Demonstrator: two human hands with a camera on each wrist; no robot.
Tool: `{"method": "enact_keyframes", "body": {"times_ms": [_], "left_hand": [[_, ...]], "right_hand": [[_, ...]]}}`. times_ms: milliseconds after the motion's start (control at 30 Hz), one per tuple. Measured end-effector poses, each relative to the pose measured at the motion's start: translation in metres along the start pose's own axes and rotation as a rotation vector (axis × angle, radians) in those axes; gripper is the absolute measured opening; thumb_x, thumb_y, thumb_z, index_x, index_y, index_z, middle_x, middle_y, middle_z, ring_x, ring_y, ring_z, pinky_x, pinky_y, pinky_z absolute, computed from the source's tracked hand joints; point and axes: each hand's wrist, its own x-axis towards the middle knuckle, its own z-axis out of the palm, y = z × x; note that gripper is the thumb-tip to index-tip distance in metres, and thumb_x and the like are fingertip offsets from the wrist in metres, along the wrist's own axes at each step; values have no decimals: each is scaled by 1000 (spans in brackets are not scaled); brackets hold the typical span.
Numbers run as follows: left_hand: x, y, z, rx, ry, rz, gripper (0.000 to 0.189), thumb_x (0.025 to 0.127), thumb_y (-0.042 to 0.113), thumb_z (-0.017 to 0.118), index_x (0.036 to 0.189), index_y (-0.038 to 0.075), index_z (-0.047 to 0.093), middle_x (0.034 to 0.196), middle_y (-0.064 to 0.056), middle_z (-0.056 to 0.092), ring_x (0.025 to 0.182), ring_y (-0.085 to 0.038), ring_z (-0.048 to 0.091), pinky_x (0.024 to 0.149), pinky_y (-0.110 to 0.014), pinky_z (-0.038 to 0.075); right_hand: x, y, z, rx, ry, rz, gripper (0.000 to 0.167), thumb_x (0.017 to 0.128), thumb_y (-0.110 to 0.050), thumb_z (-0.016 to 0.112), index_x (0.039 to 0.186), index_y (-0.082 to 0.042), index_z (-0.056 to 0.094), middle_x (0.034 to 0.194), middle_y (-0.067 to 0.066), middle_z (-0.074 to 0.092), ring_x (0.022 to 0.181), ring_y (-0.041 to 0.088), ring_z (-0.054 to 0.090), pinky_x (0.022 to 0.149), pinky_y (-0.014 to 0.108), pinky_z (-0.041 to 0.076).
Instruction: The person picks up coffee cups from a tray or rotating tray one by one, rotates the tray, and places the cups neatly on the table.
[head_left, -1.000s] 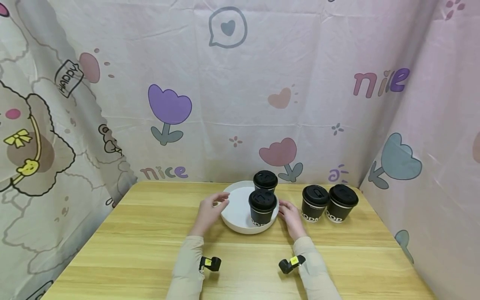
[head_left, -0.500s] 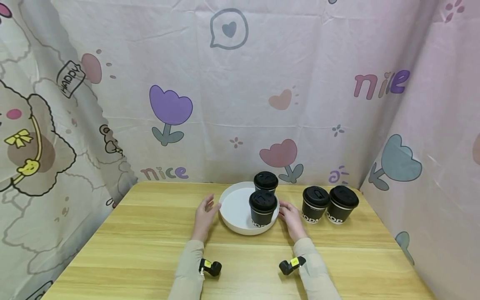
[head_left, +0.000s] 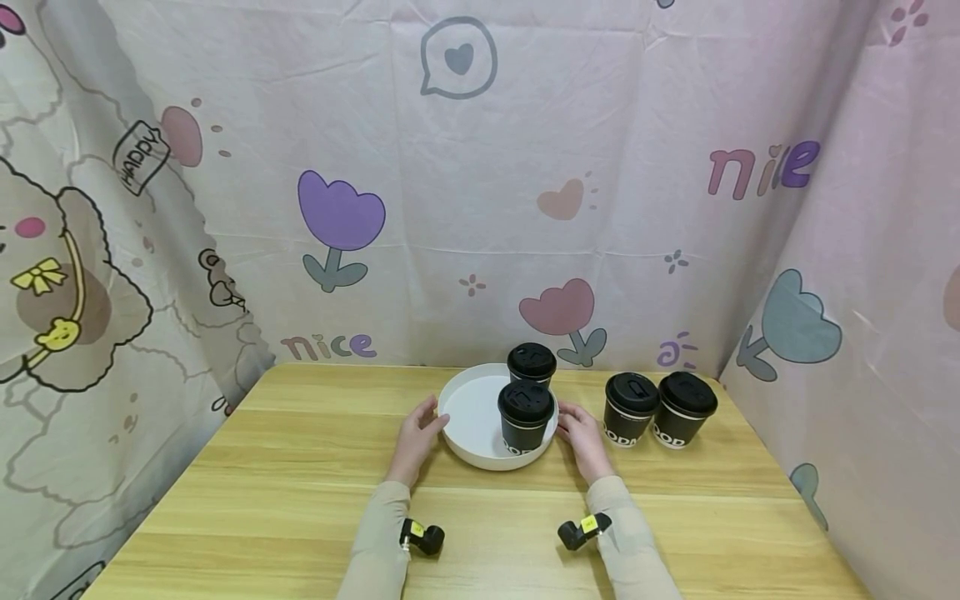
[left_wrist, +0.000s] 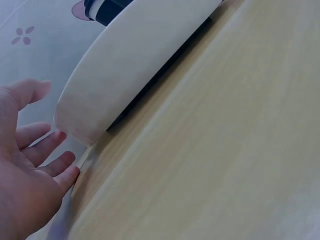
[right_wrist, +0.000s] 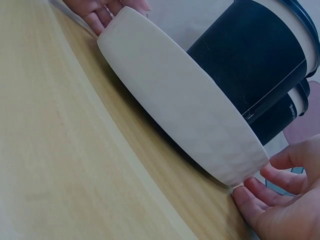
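Head view: both sleeved forearms (head_left: 378, 537) angle forward over the bench (head_left: 300, 483), one hand at either side of the white dish (head_left: 472, 412). The left hand (head_left: 415, 442) holds its thumb and fingers (left_wrist: 44, 149) apart, loosely bent, at the dish's left edge; I cannot tell whether they touch it. The right hand (head_left: 583, 437) bends its fingers against the right wall, thumb at the rim. The dish rests on the bench, carrying a front cup (head_left: 525, 417) and rear cup (head_left: 531, 360).

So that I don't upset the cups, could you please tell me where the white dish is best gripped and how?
I'd probably grip the white dish by its raised wall, from left and right: it is round, with its cups standing right of centre.
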Motion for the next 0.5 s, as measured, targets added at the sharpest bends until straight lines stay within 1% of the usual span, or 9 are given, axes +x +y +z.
{"method": "enact_keyframes", "body": {"times_ms": [133, 200, 233, 300, 367, 433, 500], "left_hand": [[0, -1, 1, 18, 2, -7, 59, 93, 13, 63, 144, -4, 40, 150, -25, 41, 138, -42, 40, 116, -49, 34], [0, -1, 1, 30, 0, -11, 58, 93, 13, 63, 144, -4, 41, 149, -24, 43, 137, -41, 42, 115, -50, 36], [0, -1, 1, 31, -2, -15, 58, 93, 12, 63, 144, -3, 41, 149, -24, 43, 137, -41, 42, 115, -49, 36], [-1, -2, 1, 35, -8, -14, 57, 94, 12, 62, 144, -3, 41, 148, -24, 43, 137, -41, 42, 115, -50, 36], [-1, -1, 1, 33, -13, -14, 57, 94, 12, 62, 144, -4, 40, 148, -25, 43, 137, -41, 41, 116, -50, 35], [0, -1, 1, 26, -15, -15, 57, 94, 12, 62, 144, -4, 40, 148, -25, 43, 137, -41, 41, 116, -50, 35], [0, -1, 1, 27, -15, -12, 57, 94, 12, 61, 144, -5, 41, 148, -25, 43, 137, -42, 41, 116, -50, 35]], "right_hand": [[-2, -2, 0, 6, -1, 8, 40, 97, -1, 42, 135, 12, 46, 136, 28, 50, 92, -1, 56, 89, 19, 51], [-1, -2, -1, 9, 4, 8, 40, 97, -2, 43, 135, 11, 46, 136, 28, 51, 94, 0, 57, 91, 21, 51], [-1, -2, -2, 6, 7, 4, 41, 98, -2, 43, 136, 11, 46, 135, 29, 51, 95, 2, 58, 94, 24, 52], [0, -3, -4, 5, 13, 1, 42, 98, -3, 44, 137, 11, 45, 136, 30, 50, 101, 9, 60, 100, 31, 51], [1, -6, -4, 0, 9, -8, 43, 98, -4, 43, 139, 10, 43, 138, 31, 48, 111, 19, 60, 107, 40, 47], [0, -11, -5, -9, 4, -26, 44, 98, -4, 42, 140, 11, 41, 140, 32, 46, 120, 31, 56, 111, 47, 43], [-1, -18, -4, -25, -4, -38, 44, 99, -5, 42, 141, 9, 40, 141, 31, 44, 127, 38, 50, 113, 49, 39]]}}
